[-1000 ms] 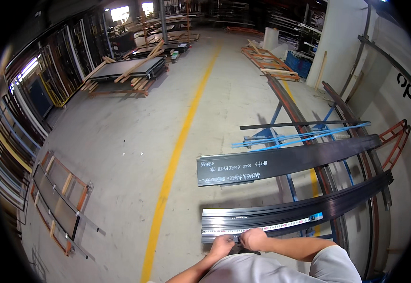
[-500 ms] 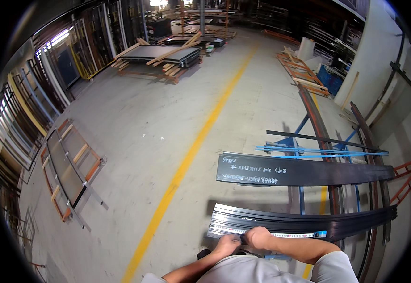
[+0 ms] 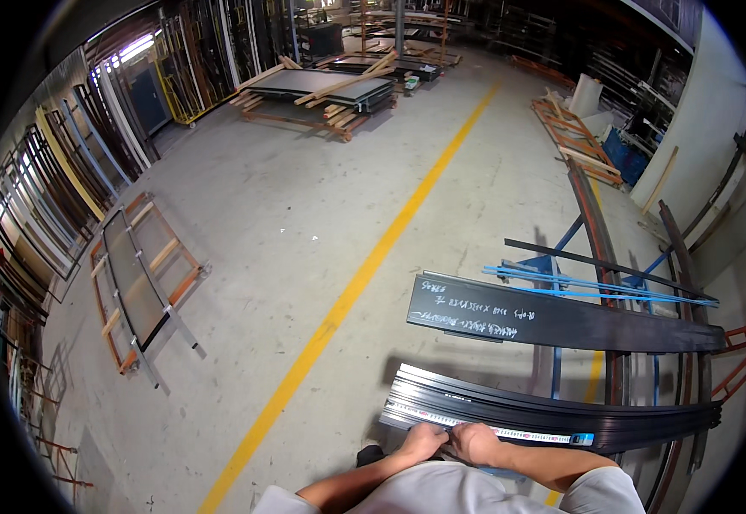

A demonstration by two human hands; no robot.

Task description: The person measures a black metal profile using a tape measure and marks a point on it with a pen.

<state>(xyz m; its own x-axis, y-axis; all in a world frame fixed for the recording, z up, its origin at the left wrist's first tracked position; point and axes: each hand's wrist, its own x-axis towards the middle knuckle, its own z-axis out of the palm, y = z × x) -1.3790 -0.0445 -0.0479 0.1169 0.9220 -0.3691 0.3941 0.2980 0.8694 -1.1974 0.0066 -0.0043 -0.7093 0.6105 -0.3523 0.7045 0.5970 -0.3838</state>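
A stack of long dark metal profiles (image 3: pixel 553 409) lies across a rack in front of me. A measuring tape (image 3: pixel 510 431) runs along the near edge of the stack, its case at the right end. My left hand (image 3: pixel 423 441) and my right hand (image 3: pixel 474 443) rest side by side on the tape near the stack's left end, fingers pressed onto it. A second dark flat profile (image 3: pixel 553 321) with chalk writing lies farther away on the rack.
Blue thin bars (image 3: pixel 596 287) lie beyond the written profile on a blue stand. A yellow floor line (image 3: pixel 364 274) runs away to the left of the rack. A framed panel (image 3: pixel 137 283) lies on the floor at left, pallets with sheets (image 3: pixel 322 86) farther back, racks along the left wall.
The view has swung left and tilted down over the second. Both hands have stayed together on the tape at the stack's near edge.
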